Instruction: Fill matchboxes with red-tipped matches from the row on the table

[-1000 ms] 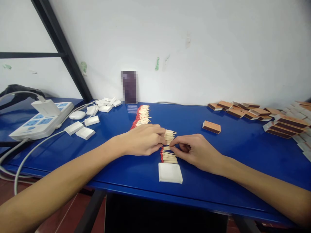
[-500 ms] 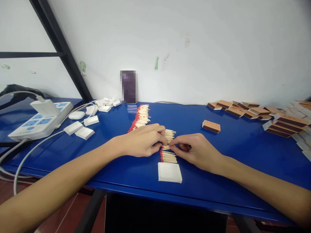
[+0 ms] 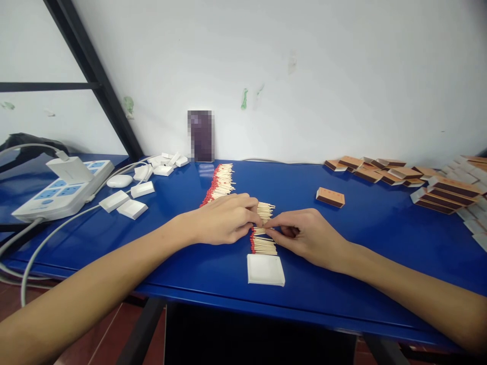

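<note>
So it's a glossy blue table point(image 3: 380, 228) with a long line of thin wooden matches point(image 3: 263, 242), pale sticks with red heads all pointing left, running from centre frame up toward the wall. Both hands meet on that line, dead centre of the frame. The left hand point(image 3: 224, 219) lies palm down with its fingers curled over the sticks. The right hand point(image 3: 304, 235) comes in from the lower right, knuckles up, thumb and forefinger pinched shut on a few sticks. Both forearms are bare and stretched out low over the table edge.

Just below the matches, near the front edge, sits one shallow white tray point(image 3: 265, 269), square-ish with smooth plastic-looking walls. One flat brown cardboard sleeve point(image 3: 330, 197) lies alone right of centre, and a jumbled pile of sleeves point(image 3: 399, 175) fills the right edge, too many to count. Three more loose white trays point(image 3: 132, 208) lie mid-left beside one white power strip point(image 3: 61, 190).
</note>
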`<state>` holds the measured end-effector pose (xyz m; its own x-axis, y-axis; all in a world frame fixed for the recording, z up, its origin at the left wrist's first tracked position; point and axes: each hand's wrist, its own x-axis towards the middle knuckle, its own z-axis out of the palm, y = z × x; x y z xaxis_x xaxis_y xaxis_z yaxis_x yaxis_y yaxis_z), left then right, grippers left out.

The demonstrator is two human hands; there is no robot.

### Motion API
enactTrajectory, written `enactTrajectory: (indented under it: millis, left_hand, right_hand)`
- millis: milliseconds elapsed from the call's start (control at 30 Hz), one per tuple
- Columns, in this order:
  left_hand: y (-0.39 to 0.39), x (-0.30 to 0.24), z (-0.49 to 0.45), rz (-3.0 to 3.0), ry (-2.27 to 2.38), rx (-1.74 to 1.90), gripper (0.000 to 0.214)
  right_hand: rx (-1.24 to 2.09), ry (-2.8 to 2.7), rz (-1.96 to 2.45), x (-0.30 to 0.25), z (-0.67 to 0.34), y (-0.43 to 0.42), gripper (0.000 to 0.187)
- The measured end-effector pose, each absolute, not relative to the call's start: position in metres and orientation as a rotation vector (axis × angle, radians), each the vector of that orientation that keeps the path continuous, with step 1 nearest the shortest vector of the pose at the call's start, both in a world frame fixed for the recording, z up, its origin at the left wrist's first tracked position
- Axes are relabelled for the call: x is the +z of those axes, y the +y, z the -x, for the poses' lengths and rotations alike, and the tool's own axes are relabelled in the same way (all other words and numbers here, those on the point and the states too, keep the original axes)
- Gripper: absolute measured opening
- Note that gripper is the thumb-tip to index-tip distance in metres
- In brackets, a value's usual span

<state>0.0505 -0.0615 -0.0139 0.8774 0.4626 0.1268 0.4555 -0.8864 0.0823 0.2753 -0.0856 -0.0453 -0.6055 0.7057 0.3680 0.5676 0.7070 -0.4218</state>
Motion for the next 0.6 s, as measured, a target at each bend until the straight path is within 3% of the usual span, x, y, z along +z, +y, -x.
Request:
enactTrajectory:
  millis: [600]
  left_hand:
    - [-0.0614,-0.0113,-0.0500,-3.192,0.638,0.323,0.020]
  right_hand:
    - [0.353,-2.377,1.069,-0.0439,-0.2738,-0.0850,0.018]
